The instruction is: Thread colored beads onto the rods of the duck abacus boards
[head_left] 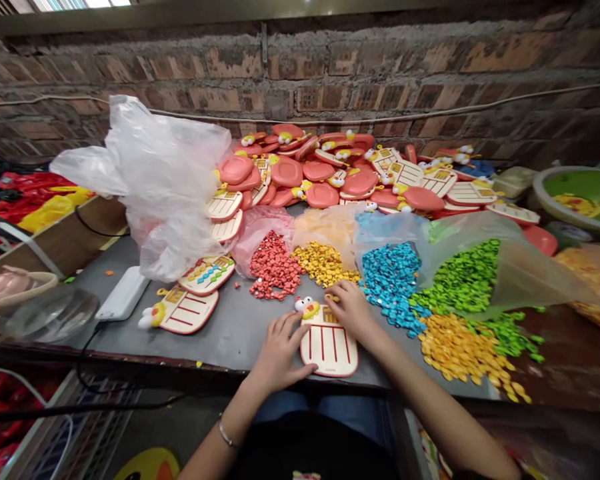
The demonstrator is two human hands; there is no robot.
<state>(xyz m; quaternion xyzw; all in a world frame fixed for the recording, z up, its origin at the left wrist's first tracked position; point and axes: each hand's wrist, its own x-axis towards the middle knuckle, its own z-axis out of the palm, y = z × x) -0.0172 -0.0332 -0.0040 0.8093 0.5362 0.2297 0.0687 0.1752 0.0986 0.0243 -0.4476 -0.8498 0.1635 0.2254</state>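
Note:
A cream toy board point(329, 353) with red grooves and a duck-like head with bulging eyes lies flat on the grey table in front of me. My left hand point(283, 350) rests along its left edge, fingers spread and thumb near the lower corner. At the board's upper right corner, my right hand point(354, 312) has bent fingers closed around the small yellow loop, partly hiding it. Beyond the hands are heaps of small red pieces point(276, 270), yellow pieces point(327, 263), blue pieces point(393, 280) and green pieces point(467, 277). Orange pieces point(463, 350) spread to the right.
Left of my hands lie another grooved board point(190, 317) and a board with coloured pieces point(207, 273). A white box-shaped device point(123, 293) and a clear plastic bag point(165, 173) are further left. Many red-backed boards point(323, 193) pile against the brick wall. A green basin point(585, 193) stands far right.

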